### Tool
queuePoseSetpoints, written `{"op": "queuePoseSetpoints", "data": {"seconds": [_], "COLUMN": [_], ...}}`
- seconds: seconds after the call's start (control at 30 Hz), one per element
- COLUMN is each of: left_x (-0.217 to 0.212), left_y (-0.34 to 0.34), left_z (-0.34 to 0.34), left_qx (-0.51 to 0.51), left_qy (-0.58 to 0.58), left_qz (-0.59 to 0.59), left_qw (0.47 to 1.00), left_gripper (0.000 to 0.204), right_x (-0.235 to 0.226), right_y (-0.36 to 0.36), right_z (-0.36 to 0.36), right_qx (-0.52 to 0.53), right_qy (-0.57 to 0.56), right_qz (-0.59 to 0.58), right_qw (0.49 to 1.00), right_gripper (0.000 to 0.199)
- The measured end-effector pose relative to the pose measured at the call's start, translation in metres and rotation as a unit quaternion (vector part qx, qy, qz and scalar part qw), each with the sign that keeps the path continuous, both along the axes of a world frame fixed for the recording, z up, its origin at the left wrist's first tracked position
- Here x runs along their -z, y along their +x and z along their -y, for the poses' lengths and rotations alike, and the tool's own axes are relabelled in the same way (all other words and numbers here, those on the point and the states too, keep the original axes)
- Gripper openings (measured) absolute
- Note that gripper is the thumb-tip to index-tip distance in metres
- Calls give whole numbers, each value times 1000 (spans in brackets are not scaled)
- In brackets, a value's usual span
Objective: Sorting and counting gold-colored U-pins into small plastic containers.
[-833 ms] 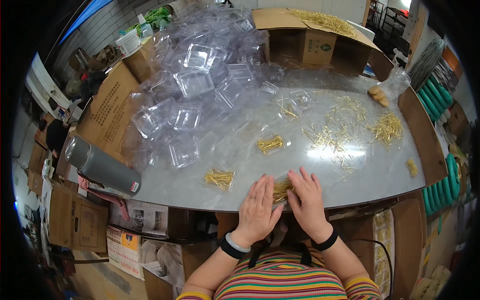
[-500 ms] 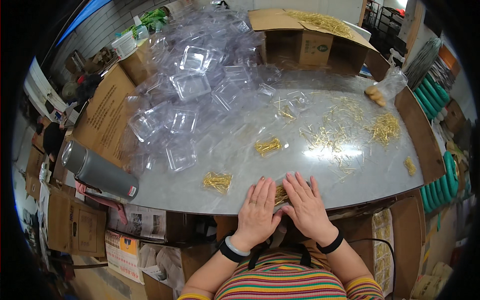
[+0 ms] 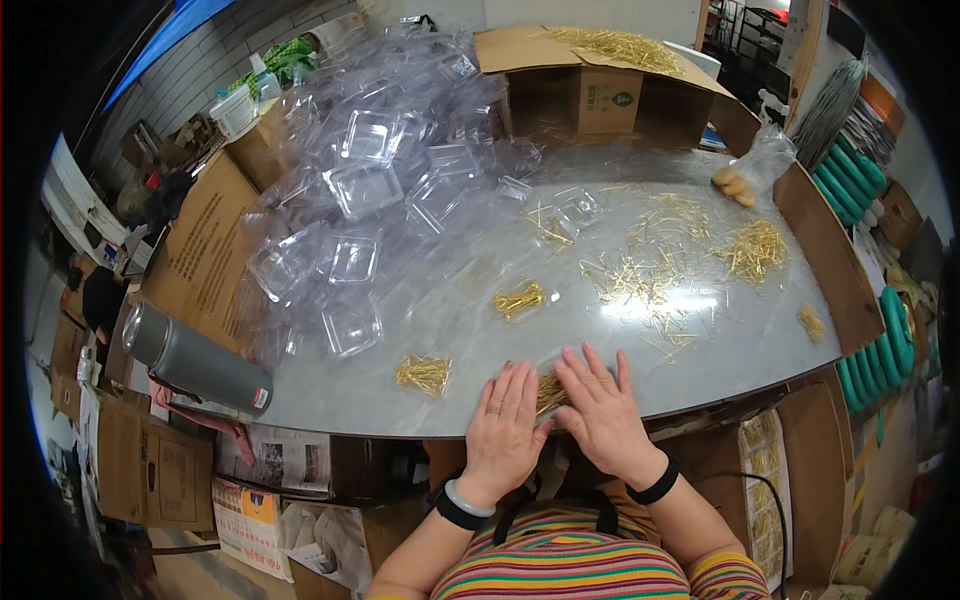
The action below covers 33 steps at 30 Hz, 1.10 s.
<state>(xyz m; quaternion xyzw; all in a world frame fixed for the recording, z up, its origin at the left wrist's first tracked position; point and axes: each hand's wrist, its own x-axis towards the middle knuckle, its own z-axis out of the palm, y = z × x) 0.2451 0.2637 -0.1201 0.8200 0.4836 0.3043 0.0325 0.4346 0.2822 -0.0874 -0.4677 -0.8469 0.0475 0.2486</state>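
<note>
At the table's near edge lies a bundle of thin gold wire pieces (image 3: 551,393), mostly covered by my hands. My left hand (image 3: 503,428) lies flat along its left side, fingers stretched out. From the right, my right hand (image 3: 604,418) rests over it with straight, slightly spread fingers. Whether a clear box is around this bundle is hard to see. To the left sits another gold bundle (image 3: 423,375) in clear plastic. A third gold bundle (image 3: 519,299) lies farther up the table, also with clear plastic about it.
Clear plastic boxes (image 3: 365,190) are heaped at the left. Loose gold wire pieces (image 3: 650,275) and a denser pile (image 3: 752,250) spread across the right. A grey bottle (image 3: 195,358) stands at the left edge. An open cardboard box (image 3: 655,105) is at the back.
My right fingers have spread a little, and more of the bundle shows between my hands. The whole view has shifted slightly. Both hands stay at the table's near edge.
</note>
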Motion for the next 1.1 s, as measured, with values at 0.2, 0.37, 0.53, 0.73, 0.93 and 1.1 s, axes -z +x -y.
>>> {"op": "queuePoseSetpoints", "data": {"seconds": [0.2,0.37,0.53,0.73,0.93,1.1], "left_x": [-1,2,4,10,1,0], "left_y": [1,-1,7,-10,-3,1], "left_z": [1,-1,-1,6,4,4], "left_qx": [-6,-3,35,-12,9,0], "left_qy": [9,6,2,-31,-33,-47], "left_qz": [4,22,61,22,32,1], "left_qw": [1000,1000,998,999,999,999], "left_gripper": [68,67,91,90,85,84], "right_x": [10,21,9,-3,23,50], "right_y": [0,-1,25,115,265,348], "right_z": [-19,-25,-9,-5,-2,-4], "right_qx": [96,111,168,281,489,581], "right_qy": [41,-178,-225,-88,82,110], "right_qz": [-127,-332,-424,-495,-414,-349], "right_qw": [986,920,861,818,764,727], "right_gripper": [26,30,31,29,33,33]}}
